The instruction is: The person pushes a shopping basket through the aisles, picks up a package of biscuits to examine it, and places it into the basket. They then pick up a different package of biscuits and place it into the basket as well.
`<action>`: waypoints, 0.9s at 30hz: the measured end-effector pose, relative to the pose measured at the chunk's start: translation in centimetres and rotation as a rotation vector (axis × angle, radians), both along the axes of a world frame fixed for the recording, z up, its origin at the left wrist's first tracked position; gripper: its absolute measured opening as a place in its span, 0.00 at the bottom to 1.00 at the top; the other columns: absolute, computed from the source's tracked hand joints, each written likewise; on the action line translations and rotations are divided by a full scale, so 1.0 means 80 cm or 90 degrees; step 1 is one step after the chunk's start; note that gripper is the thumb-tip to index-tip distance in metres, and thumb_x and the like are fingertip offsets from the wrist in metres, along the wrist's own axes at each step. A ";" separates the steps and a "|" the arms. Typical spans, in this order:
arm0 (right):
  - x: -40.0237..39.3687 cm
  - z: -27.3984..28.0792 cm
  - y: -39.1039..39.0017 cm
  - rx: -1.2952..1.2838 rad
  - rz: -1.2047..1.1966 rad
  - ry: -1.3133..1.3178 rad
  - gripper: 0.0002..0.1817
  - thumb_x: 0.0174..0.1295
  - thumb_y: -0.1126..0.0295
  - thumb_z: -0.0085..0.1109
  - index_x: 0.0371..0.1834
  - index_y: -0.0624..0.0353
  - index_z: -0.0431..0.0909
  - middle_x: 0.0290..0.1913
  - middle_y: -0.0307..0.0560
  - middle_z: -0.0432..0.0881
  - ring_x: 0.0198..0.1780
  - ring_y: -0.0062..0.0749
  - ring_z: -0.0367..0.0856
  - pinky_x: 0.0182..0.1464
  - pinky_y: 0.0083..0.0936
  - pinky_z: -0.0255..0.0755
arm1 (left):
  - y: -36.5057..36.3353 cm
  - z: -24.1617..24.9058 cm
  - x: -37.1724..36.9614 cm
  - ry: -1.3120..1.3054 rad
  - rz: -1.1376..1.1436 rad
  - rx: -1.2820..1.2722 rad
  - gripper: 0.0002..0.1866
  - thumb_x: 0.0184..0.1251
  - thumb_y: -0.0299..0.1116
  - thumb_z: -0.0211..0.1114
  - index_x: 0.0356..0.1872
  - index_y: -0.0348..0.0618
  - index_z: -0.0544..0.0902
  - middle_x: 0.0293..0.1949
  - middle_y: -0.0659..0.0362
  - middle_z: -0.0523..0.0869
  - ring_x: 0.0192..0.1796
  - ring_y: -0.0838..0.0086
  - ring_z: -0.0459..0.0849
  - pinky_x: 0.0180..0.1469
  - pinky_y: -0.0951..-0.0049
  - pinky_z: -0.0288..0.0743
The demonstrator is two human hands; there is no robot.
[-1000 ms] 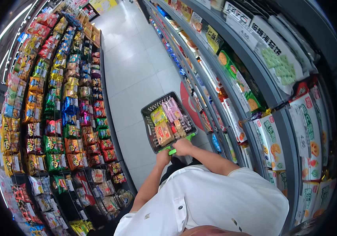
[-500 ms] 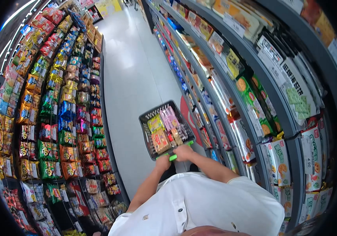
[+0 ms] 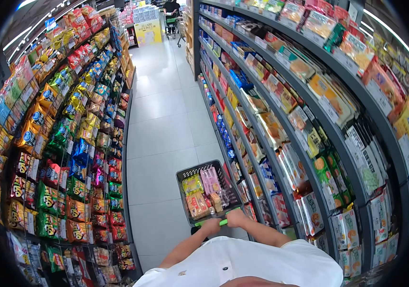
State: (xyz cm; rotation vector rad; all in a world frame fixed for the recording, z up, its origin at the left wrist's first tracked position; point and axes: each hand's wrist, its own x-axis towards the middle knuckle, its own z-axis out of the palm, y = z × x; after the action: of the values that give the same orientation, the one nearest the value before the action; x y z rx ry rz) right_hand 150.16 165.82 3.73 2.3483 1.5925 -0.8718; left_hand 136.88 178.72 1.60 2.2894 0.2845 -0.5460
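I am seeing both hands gripping the cart's green handle [image 3: 222,222]; left hand [image 3: 210,226] and right hand [image 3: 237,218] are wrapping fingers closed around it; the snack-filled cart [image 3: 185,171] is rolling on the aisle floor [image 3: 161,129] between shelves [image 3: 309,158].

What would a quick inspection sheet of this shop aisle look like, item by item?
Surface: pale tiled floor, bare along the aisle.
Job's things: dark shopping cart with a green handle, loaded with snack packets.
Clutter: nothing seen loose on the floor.
Hands: left hand and right hand both closed on the green handle.
Cables: nothing seen.
Surroundings: chip bags fill the racks on the left, packaged foods fill the shelves on the right; another person with a cart stands at the far end by a yellow display.
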 end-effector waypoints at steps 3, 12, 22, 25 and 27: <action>-0.005 0.010 0.022 -0.036 -0.081 -0.058 0.15 0.54 0.59 0.57 0.39 0.51 0.88 0.38 0.52 0.89 0.42 0.46 0.89 0.45 0.48 0.80 | 0.020 0.000 0.009 -0.032 0.007 -0.010 0.14 0.60 0.34 0.59 0.47 0.47 0.84 0.46 0.48 0.89 0.49 0.51 0.86 0.52 0.51 0.79; 0.033 0.001 0.086 -0.110 -0.096 -0.042 0.18 0.54 0.58 0.57 0.44 0.48 0.89 0.41 0.53 0.89 0.47 0.45 0.89 0.51 0.42 0.80 | 0.083 -0.007 0.042 -0.075 -0.007 -0.026 0.15 0.60 0.33 0.59 0.48 0.49 0.84 0.45 0.47 0.89 0.48 0.50 0.87 0.51 0.49 0.79; 0.072 0.002 0.138 -0.106 -0.091 -0.060 0.18 0.53 0.54 0.57 0.36 0.54 0.89 0.40 0.55 0.89 0.44 0.48 0.89 0.48 0.41 0.81 | 0.131 -0.003 0.081 -0.064 -0.012 -0.034 0.21 0.60 0.31 0.58 0.56 0.54 0.83 0.45 0.46 0.88 0.48 0.49 0.87 0.51 0.48 0.79; 0.087 0.008 0.156 -0.110 -0.090 -0.059 0.18 0.52 0.54 0.58 0.36 0.53 0.89 0.40 0.54 0.89 0.44 0.48 0.89 0.48 0.42 0.81 | 0.149 -0.013 0.095 -0.091 0.008 -0.051 0.14 0.59 0.35 0.62 0.46 0.47 0.84 0.42 0.46 0.88 0.46 0.48 0.86 0.50 0.48 0.78; 0.098 0.007 0.167 -0.088 -0.100 -0.058 0.18 0.51 0.54 0.59 0.36 0.53 0.89 0.40 0.54 0.89 0.44 0.48 0.89 0.47 0.44 0.80 | 0.159 -0.027 0.106 -0.091 0.009 -0.021 0.20 0.59 0.32 0.59 0.54 0.53 0.83 0.44 0.45 0.88 0.48 0.48 0.86 0.51 0.48 0.79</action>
State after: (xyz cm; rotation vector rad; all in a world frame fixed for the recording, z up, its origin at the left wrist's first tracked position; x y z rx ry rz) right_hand 157.99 179.16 4.26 2.4017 1.2853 -0.8616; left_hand 145.38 191.41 -0.57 2.2804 0.2189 -0.3744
